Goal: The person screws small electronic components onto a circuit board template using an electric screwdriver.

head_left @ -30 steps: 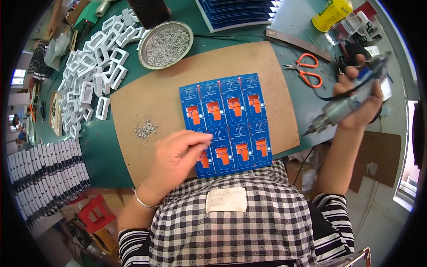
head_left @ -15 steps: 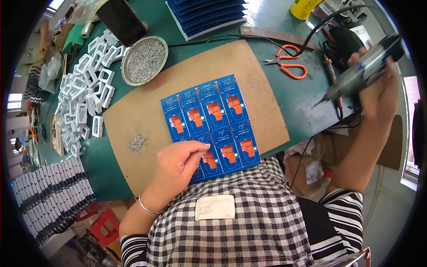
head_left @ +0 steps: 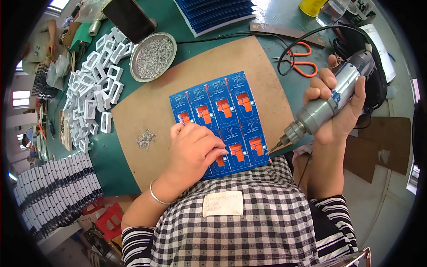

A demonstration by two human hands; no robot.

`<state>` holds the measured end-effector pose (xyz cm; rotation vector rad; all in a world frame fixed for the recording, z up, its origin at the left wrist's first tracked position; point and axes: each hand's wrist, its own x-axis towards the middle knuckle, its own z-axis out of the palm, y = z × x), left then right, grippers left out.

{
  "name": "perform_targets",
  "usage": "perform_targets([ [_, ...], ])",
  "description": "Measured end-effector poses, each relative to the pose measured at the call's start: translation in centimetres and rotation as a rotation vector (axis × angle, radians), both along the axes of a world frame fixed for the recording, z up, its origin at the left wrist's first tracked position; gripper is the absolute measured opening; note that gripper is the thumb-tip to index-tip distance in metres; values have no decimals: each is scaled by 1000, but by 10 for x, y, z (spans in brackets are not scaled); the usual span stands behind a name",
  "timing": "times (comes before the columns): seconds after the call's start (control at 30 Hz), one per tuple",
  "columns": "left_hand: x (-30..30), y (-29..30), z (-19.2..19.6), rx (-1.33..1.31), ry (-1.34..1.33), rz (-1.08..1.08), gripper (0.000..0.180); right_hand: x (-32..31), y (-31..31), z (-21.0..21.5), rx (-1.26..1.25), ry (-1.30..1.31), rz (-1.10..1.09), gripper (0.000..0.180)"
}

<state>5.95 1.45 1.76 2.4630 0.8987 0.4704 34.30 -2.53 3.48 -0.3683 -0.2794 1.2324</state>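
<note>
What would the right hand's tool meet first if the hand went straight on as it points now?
Probably the blue board, near its lower right corner: the power tool in the right hand points there, though depth is unclear.

1 power tool [head_left: 315, 115], 1 dish [head_left: 140, 79], 1 bracelet [head_left: 155, 197]

Bright, even light reaches the hands [head_left: 195, 149], which look fairly sharp. Windows [head_left: 21, 99] far to their left are blown out; the surface [head_left: 100, 149] beyond the hands glares in one patch. Fisheye distortion bends straight edges, and the corners fall to black.
</note>
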Motion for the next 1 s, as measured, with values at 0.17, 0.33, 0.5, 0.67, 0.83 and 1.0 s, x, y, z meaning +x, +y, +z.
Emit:
perform_targets([
  [0.17,1,2,-1,61,37,-45,16,-11,-2,3,46,-55,-55,50],
  [0.33,7,3,0,85,47,-47,15,-12,-10,4,134,-167,-44,52],
  [0.5,11,0,-1,117,47,-34,14,-23,-11,13,150,-295,-3,65],
  [0.67,13,0,-3,134,16,-74,17,-60,-10,28,147,-528,-49,74],
  [0.83,5,-1,-19,78,-129,-36,18,-83,-13,39,73,-823,46,80],
  [1.0,1,1,-22,85,-166,-48,18,-91,-8,44,57,-887,95,74],
])
